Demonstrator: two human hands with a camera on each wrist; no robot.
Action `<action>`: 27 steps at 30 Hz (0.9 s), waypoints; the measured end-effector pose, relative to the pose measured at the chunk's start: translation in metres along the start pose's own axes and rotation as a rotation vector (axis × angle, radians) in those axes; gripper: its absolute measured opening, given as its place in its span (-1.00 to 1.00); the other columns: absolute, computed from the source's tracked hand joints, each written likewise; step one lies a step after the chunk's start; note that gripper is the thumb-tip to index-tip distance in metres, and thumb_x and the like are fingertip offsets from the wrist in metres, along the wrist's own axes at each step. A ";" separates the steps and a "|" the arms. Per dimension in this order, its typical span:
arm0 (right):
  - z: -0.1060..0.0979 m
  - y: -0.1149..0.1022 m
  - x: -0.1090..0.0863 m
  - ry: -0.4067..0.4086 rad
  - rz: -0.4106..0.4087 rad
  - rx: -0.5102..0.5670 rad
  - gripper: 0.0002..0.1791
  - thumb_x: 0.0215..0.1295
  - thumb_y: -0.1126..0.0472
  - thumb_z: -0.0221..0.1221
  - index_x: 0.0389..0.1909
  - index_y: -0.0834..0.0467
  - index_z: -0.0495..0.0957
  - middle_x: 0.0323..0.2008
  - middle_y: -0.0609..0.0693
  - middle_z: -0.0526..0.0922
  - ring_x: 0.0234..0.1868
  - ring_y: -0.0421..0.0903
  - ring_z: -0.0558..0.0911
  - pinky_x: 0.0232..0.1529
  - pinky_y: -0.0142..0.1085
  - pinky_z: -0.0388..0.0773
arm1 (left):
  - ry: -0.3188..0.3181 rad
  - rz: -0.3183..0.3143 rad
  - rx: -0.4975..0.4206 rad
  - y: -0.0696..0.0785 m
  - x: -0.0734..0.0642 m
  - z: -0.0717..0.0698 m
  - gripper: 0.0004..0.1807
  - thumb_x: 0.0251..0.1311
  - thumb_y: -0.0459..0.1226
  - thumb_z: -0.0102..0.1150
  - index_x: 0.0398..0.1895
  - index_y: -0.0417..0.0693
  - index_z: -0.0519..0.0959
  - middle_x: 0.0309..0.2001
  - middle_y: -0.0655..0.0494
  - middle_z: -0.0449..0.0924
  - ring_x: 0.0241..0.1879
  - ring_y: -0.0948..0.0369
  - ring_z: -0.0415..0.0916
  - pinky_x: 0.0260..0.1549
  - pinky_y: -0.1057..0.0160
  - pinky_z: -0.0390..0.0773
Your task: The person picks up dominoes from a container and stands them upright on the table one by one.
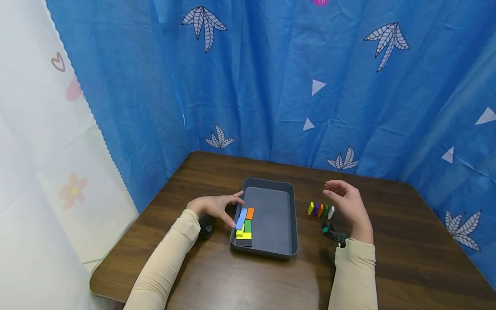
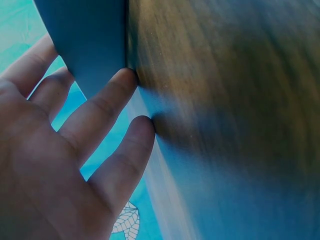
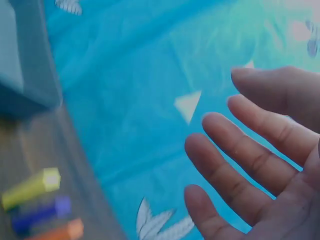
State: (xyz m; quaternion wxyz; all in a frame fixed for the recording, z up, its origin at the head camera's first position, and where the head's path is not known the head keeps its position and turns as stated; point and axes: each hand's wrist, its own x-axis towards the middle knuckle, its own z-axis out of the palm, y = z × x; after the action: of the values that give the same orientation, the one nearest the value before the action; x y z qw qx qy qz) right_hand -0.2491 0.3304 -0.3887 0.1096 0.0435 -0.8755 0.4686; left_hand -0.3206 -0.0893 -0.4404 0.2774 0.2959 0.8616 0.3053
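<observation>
A dark grey tray [image 1: 271, 209] stands on the table. Along its left side lie small domino-like blocks, among them a blue one [image 1: 241, 218], an orange one [image 1: 250, 213], a green one [image 1: 247, 226] and a yellow one [image 1: 245, 236]. My left hand [image 1: 217, 207] is at the tray's left rim with its fingers spread, holding nothing; whether it touches the rim I cannot tell. To the right of the tray, several blocks stand on edge in a row, from yellow [image 1: 311, 209] to white [image 1: 331, 212]. My right hand [image 1: 348, 204] hovers just right of that row, fingers loosely bent and nothing in them.
The brown wooden table [image 1: 395, 224] has rounded corners. Blue curtains [image 1: 263, 86] with leaf prints hang behind it and on the right, and a white curtain [image 1: 50, 172] on the left. A dark strap [image 1: 334, 235] sits at my right wrist.
</observation>
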 end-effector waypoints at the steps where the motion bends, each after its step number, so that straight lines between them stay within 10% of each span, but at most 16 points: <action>1: 0.004 -0.007 0.001 -0.014 -0.022 0.008 -0.51 0.46 0.06 0.17 0.25 0.29 0.46 0.19 0.30 0.56 -0.09 -0.42 0.52 -0.08 -0.64 0.48 | 0.002 0.000 0.001 -0.001 0.000 0.000 -0.05 -0.04 0.04 0.53 0.48 0.29 0.30 0.65 0.29 -0.33 0.56 0.00 0.02 0.47 -0.26 0.07; 11: 0.058 -0.053 0.016 -0.218 -0.148 0.092 -0.57 0.38 0.19 0.25 0.20 0.29 0.51 0.13 0.28 0.61 0.07 0.13 0.65 0.02 -0.29 0.66 | 0.007 0.003 0.012 0.000 -0.003 0.000 -0.06 -0.03 0.03 0.53 0.48 0.25 0.30 0.65 0.29 -0.32 0.57 0.01 0.03 0.48 -0.21 0.08; 27: 0.147 -0.048 0.048 -0.634 -0.119 0.053 -0.48 0.30 0.27 0.30 0.25 0.35 0.47 0.18 0.33 0.56 0.08 0.09 0.60 0.15 -0.02 0.60 | 0.010 -0.019 -0.004 0.003 -0.001 0.001 -0.07 -0.03 0.05 0.52 0.46 0.29 0.31 0.65 0.28 -0.30 0.56 0.00 0.01 0.47 -0.27 0.05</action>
State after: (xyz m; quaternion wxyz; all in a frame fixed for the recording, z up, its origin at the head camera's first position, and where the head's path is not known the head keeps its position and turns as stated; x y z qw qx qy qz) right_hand -0.3093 0.1829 -0.4170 -0.1425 0.2414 -0.8495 0.4469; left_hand -0.3184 -0.0883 -0.4388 0.2767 0.2858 0.8650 0.3059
